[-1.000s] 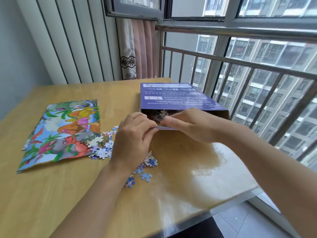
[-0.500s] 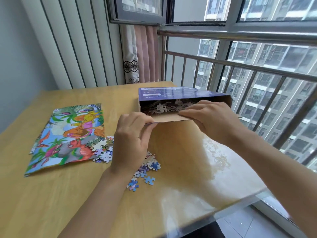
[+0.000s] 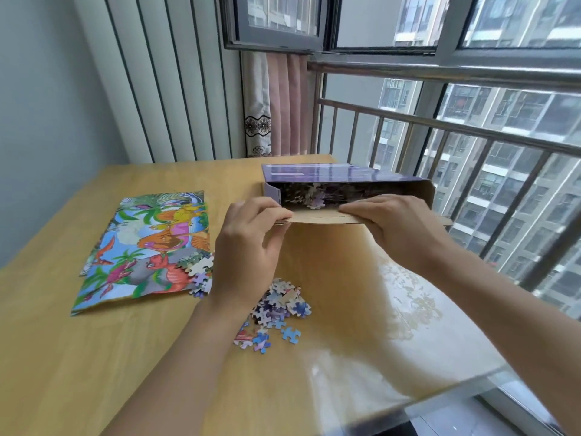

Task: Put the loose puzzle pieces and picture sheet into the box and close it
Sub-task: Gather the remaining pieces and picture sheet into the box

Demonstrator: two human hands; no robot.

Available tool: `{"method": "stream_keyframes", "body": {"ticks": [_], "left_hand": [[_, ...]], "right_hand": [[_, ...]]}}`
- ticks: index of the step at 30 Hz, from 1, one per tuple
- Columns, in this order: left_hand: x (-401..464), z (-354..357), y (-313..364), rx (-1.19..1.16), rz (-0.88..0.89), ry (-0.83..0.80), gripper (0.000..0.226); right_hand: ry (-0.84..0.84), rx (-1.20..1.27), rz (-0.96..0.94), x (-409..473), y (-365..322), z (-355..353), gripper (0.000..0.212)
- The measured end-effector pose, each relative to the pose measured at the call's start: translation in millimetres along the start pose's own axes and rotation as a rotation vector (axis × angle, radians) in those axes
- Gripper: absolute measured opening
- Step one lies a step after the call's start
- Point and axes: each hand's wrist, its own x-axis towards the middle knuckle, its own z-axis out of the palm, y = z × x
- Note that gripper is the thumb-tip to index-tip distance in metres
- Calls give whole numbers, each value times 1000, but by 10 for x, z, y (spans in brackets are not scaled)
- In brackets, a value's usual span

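From the head view I see my left hand (image 3: 251, 243) pinching the box (image 3: 345, 180) flap's left end, my right hand (image 3: 399, 228) gripping its right. Loose puzzle pieces (image 3: 276, 309) lie just below my left hand, picture sheet (image 3: 144, 247) farther left on the tabletop (image 3: 94, 357).

The table (image 3: 94, 357) is pale wood-look laminate, smooth and glossy, mirroring the window at right. The box (image 3: 330, 173) is cardboard: glossy purple print outside, matt brown inside. The picture sheet (image 3: 147, 247) is printed paper. The railing (image 3: 440, 127) is dull metal; the curtain (image 3: 283, 105) is cloth.
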Motion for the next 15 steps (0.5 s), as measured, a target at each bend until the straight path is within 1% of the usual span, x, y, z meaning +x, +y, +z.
{"method": "stream_keyframes", "body": {"ticks": [3,8,10,12,13,15], "left_hand": [[-39,12,-36,6,4,-54,15],[-118,86,-123,-19,-3,-187,18],[-153,110,-151,-31,-13,-285,17],[-184,151,-159,-50,-29,-425,17],[-193,170,-160,-68,-36,-493,17],[-209,167,-148,-112,-65,-590,16]], "right_hand": [[-64,13,25,-44,26,57,43],[-266,-55,57,-126,87,186,55],[-408,-36,67,-119,91,210,58],[-588,6,80,-96,50,235,63],[-648,21,90,-85,16,243,65],[-695,-8,117,-93,-23,270,70]]}}
